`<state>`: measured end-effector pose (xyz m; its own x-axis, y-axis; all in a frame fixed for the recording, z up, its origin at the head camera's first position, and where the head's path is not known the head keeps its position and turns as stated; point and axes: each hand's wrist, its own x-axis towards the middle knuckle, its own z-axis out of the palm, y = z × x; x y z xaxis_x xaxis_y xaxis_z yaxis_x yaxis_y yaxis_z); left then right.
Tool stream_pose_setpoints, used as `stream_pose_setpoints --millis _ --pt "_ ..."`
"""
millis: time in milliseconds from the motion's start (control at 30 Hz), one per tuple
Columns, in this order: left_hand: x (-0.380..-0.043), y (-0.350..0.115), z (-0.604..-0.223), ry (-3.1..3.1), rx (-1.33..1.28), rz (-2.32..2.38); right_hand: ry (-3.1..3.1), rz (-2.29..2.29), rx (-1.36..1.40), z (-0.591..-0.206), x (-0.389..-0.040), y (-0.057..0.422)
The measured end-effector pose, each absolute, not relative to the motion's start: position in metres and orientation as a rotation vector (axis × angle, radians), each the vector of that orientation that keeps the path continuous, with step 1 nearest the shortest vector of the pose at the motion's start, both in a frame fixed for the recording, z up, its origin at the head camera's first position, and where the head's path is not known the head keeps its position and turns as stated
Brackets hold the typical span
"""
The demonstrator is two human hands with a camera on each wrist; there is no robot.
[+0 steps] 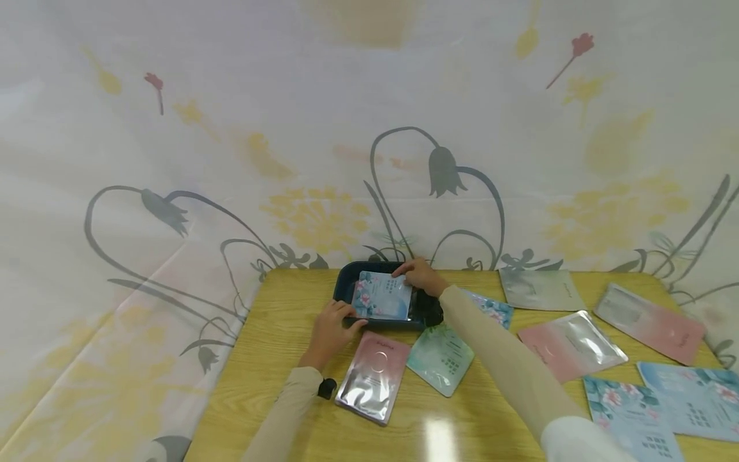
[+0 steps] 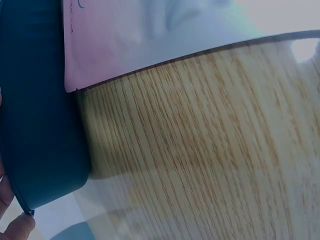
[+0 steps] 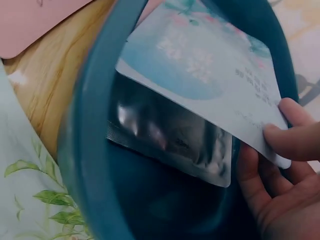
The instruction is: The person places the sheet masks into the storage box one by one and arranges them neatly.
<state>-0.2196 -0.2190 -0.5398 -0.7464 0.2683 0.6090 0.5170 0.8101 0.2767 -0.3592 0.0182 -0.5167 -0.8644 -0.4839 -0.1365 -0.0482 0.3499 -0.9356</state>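
Above a dark teal plastic basket (image 1: 378, 325) at the table's back edge, my right hand (image 1: 424, 277) pinches the corner of a pale blue floral face mask packet (image 1: 381, 296). In the right wrist view, the thumb lies on the packet's printed face with fingers underneath. The packet tilts inside the basket, over a silvery packet (image 3: 170, 137) with its back up. My left hand (image 1: 331, 327) holds the basket's rim at the near left corner; only its fingertips (image 2: 21, 226) show in the left wrist view.
A pink-and-silver packet (image 1: 374, 378) and a green one (image 1: 443, 360) lie before the basket. To the right are a floral blue packet (image 1: 493, 311), a grey one (image 1: 543, 289), pink ones (image 1: 568, 346) and more blue ones (image 1: 632, 410). A patterned curtain (image 1: 323, 128) hangs behind.
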Motion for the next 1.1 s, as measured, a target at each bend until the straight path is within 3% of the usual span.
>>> stream_pose_setpoints --millis 433,1100 --pt "-0.218 -0.219 -0.537 -2.452 -0.571 -0.589 2.425 -1.329 -0.729 -0.522 -0.357 0.020" --pt "-0.218 -0.217 -0.537 -2.474 -0.550 -0.593 2.668 -1.111 -0.819 -0.530 -0.351 0.015"
